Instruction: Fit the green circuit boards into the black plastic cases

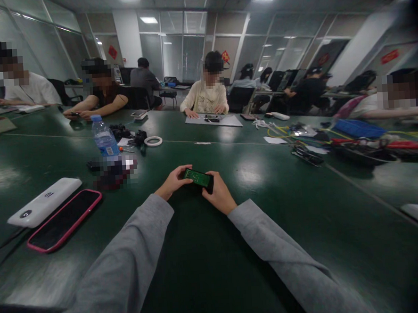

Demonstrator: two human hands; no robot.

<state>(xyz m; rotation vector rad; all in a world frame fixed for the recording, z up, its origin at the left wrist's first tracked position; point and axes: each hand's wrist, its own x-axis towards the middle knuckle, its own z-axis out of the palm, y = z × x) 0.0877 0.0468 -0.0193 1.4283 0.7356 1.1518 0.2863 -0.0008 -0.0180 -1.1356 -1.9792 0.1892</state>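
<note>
The fingers of the left hand (pixel 174 181) and the right hand (pixel 218 192) are bent and pinch a small phone (pixel 198 177) by its two short ends. The phone is sideways between them, with a green picture lit up on its screen. The thumbs are on the near side. I can't see all the other fingers, because some are hidden behind it. Under the fingers is a big green table (pixel 202 270).

To the left of the fingers, a pink-edged phone (pixel 64 221) lies flat with a dark screen. Just beside it is a long white gadget (pixel 45 202) with a black cord. Past the fingers, on the left, a water bottle (pixel 105 139) stands up near a white ring (pixel 153 141). Far to the right of the fingers are messy wires and a blue tray (pixel 359 127). Straight past the fingers, a person (pixel 207 95) sits across the table.
</note>
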